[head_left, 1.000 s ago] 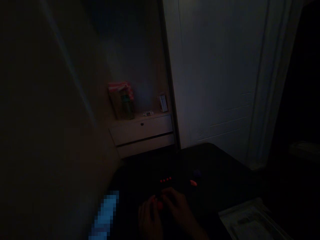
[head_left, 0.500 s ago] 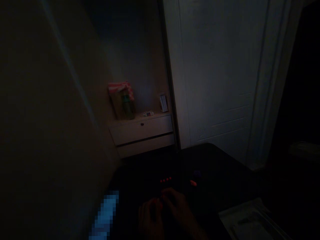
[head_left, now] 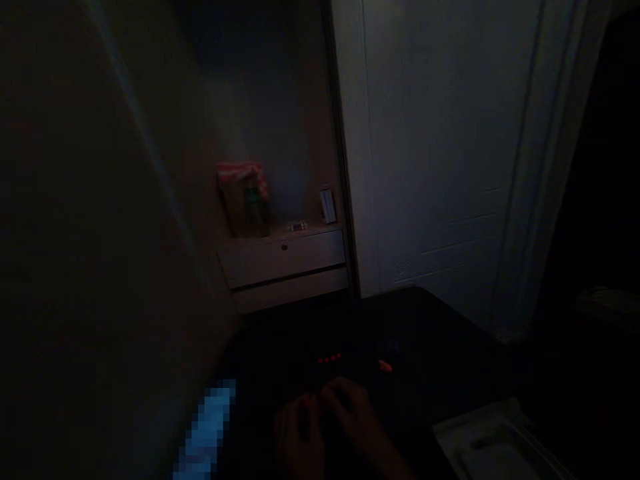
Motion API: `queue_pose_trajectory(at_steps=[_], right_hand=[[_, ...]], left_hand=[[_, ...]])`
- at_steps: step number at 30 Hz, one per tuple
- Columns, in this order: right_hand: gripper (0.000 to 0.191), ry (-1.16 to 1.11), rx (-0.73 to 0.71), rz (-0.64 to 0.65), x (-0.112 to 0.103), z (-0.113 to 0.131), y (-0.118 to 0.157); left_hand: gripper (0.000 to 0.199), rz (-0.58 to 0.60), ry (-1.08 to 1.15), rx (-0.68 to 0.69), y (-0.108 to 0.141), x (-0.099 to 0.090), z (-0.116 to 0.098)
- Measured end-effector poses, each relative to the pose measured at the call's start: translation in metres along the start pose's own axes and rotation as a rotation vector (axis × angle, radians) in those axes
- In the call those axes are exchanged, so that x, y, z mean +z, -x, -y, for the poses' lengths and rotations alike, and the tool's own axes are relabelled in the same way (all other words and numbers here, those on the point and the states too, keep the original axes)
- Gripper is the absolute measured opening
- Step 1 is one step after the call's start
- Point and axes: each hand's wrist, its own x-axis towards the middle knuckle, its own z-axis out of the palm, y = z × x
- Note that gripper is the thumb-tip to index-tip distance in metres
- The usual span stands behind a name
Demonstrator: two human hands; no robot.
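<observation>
The view is very dark. My left hand point(head_left: 300, 433) is low in the centre, its fingers curled and pinching, with a small bit of red point(head_left: 307, 401) at the fingertips. Close beside it on the right, my right hand point(head_left: 353, 413) is also closed, thumb and forefinger together; what it holds is hidden. Beyond the hands, several small red dots point(head_left: 330, 359) form a row on the dark table point(head_left: 425, 320). To their right lie an orange-pink piece point(head_left: 385, 366) and a dark purple lump point(head_left: 393, 349).
A pale tray or packet point(head_left: 493, 443) lies at the lower right. A blurred pixelated blue strip point(head_left: 207, 427) shows at lower left. Behind stand white drawers point(head_left: 285, 260) with a bottle point(head_left: 256, 207) and a red-striped cloth point(head_left: 240, 171) above, beside a white door point(head_left: 435, 147).
Both hands stay close together with slight finger movement. Less red shows between them than before. The view has shifted very slightly.
</observation>
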Motion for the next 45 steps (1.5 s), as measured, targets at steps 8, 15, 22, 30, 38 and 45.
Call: queue_pose_trajectory(at_steps=[8, 15, 22, 30, 38, 45], right_hand=[[0.052, 0.004, 0.018, -0.006, 0.0024, -0.0099, 0.0012], [0.025, -0.042, -0.023, 0.001, 0.0009, -0.0091, -0.0009], [0.013, -0.034, -0.042, -0.011, -0.0002, -0.0078, -0.0014], [0.018, -0.019, -0.056, -0.006, -0.0009, -0.0055, -0.0012], [0.043, 0.034, -0.046, 0.008, 0.0013, -0.0079, -0.0002], [0.022, -0.006, -0.045, -0.023, 0.0004, -0.0074, -0.0006]], left_hand=[[0.041, 0.076, -0.010, 0.066, 0.0010, -0.0049, 0.0042], [0.034, 0.010, -0.032, 0.125, 0.0005, -0.0026, 0.0007], [0.031, 0.012, 0.012, 0.018, 0.0021, 0.0006, 0.0008], [0.034, 0.024, 0.028, -0.016, 0.0028, 0.0004, -0.0003], [0.038, 0.040, -0.011, 0.049, 0.0051, 0.0011, 0.0059], [0.041, 0.042, -0.008, 0.049, 0.0063, 0.0024, 0.0093]])
